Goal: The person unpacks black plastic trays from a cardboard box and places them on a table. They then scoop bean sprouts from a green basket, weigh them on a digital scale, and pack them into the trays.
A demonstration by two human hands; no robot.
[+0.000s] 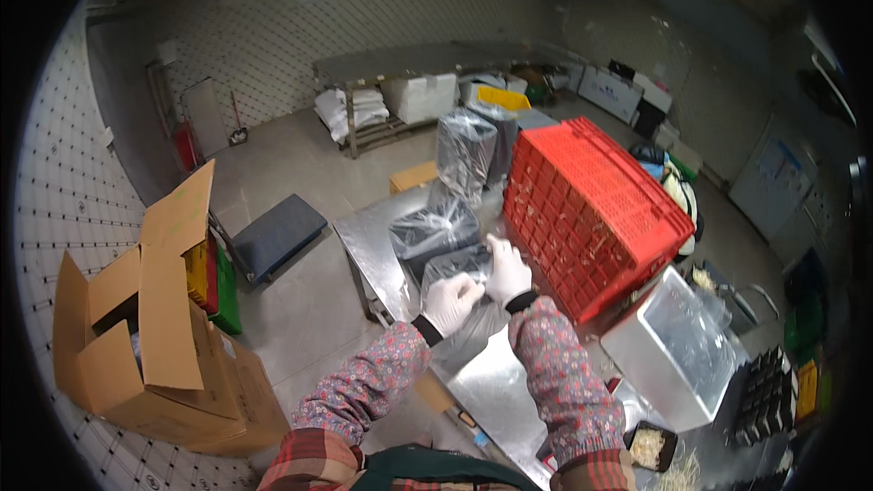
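Observation:
In the head view both my hands wear white gloves and meet over a clear plastic bag (453, 262) with black trays inside. My left hand (451, 303) has its fingers closed on the near part of the bag. My right hand (508, 271) grips the same bag on its right side, thumb toward the left hand. Loose plastic (477, 337) hangs below the hands over the table's near edge. Just beyond lies another bagged stack of black trays (433, 226). Farther back, a tall bagged stack (467, 143) stands upright. All rest on a stainless steel table (501, 382).
Red plastic crates (580, 218) stand close to my right hand. Beside them a white tub (665, 354) is tilted. A black tray of pale shreds (648, 449) and stacked black trays (760, 395) lie nearer right. An opened cardboard box (232, 416) and a platform scale (279, 232) are left.

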